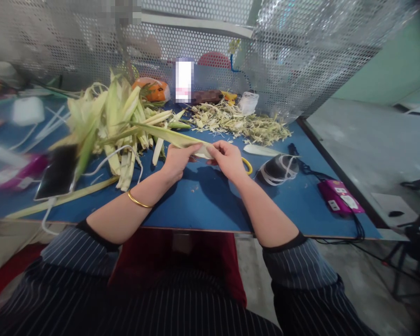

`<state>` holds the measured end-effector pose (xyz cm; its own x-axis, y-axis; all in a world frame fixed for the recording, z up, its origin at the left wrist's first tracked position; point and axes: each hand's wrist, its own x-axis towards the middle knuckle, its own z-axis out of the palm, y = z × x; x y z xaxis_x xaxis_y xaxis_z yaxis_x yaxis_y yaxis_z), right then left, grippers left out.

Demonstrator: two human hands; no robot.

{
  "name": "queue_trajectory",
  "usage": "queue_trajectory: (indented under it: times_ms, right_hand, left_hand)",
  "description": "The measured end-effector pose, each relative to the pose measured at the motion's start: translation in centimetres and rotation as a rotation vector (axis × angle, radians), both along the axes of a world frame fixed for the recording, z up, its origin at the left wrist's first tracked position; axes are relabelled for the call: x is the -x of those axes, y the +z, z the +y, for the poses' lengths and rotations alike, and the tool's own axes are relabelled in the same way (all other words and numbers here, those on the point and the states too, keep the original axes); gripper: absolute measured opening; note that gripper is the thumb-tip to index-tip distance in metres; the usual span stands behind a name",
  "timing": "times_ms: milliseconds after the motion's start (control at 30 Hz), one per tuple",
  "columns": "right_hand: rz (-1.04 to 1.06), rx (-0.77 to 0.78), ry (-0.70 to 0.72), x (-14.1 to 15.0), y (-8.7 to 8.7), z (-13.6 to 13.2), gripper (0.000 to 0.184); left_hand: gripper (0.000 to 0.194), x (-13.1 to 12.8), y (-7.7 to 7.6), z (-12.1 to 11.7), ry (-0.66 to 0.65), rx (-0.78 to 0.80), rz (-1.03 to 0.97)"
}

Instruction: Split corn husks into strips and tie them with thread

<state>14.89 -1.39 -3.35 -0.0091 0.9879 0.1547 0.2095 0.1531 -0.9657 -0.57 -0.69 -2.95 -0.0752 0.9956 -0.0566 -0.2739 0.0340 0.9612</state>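
Observation:
Between my two hands stretches a long, pale green corn husk (171, 136), its far end reaching left toward a heap. My left hand (178, 161) is closed on it, thumb on top. My right hand (227, 158) pinches the husk's right end close beside the left. Both hands are just above the blue table. A large pile of corn husks (108, 112) lies to the left of them. Partly hidden behind my right wrist is a yellow ring-shaped handle (247, 166). One loose husk piece (262, 150) lies right of my right hand.
Shredded husk scraps (238, 122) cover the back of the blue table (210, 205). A dark spool wound with white cord (279, 170) and a magenta power strip (339, 198) lie right. A phone (58, 171) with a white cable is left. Perforated metal mesh (210, 42) stands behind.

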Motion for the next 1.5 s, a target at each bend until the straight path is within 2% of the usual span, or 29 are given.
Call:
queue_trajectory:
  times_ms: [100,233,300,400,533,633,700,800,900,1033,1133,1233,1333,1500]
  right_hand:
    - [0.103,0.09,0.04,0.1,0.1,0.0,0.022]
    - [0.189,0.09,0.02,0.0,0.4,0.0,0.022]
    - [0.235,0.152,0.036,-0.1,0.4,0.0,0.029]
    - [0.229,0.211,0.071,-0.1,0.2,0.0,0.033]
    - [0.094,0.044,-0.038,-0.4,0.2,0.2,0.021]
    - [0.061,-0.018,-0.117,-0.9,0.5,0.5,0.016]
    - [0.103,-0.005,-0.17,-1.3,0.8,0.7,0.017]
    - [0.193,0.028,-0.303,-2.2,1.3,1.1,0.014]
    - [0.296,0.051,-0.405,-3.4,1.7,1.6,0.011]
    - [0.411,0.079,-0.475,-4.4,1.8,2.2,0.007]
    - [0.517,0.066,-0.496,-4.5,1.6,2.5,0.012]
    - [0.623,0.009,-0.475,-4.4,1.5,2.7,0.02]
    - [0.704,-0.015,-0.475,-4.1,1.6,2.7,0.018]
    - [0.721,-0.019,-0.487,-3.8,2.0,2.5,0.018]
  left_hand:
    - [0.017,0.2,0.1,0.1,-0.007,0.076,-0.07]
    - [0.011,0.1,0.4,0.0,-0.039,0.179,-0.164]
    - [0.012,0.0,0.5,-0.1,-0.025,0.132,-0.153]
    - [0.016,0.0,0.4,-0.3,-0.04,0.037,-0.018]
    - [0.025,0.4,0.3,-0.2,-0.206,0.003,0.179]
    - [0.026,0.8,0.5,-0.1,-0.296,0.021,0.192]
    - [0.025,1.1,0.7,0.1,-0.299,0.032,0.153]
    - [0.025,1.6,1.1,0.7,-0.258,0.04,0.029]
    - [0.022,2.8,1.7,1.8,-0.154,0.059,-0.148]
    - [0.018,5.5,2.8,3.4,0.129,0.023,-0.266]
    - [0.019,7.3,3.4,4.3,0.324,0.0,-0.318]
    - [0.016,7.5,3.4,4.6,0.467,-0.088,-0.203]
    - [0.022,6.2,3.0,4.3,0.562,-0.319,0.095]
    - [0.025,3.2,3.1,3.7,0.394,-0.777,0.72]
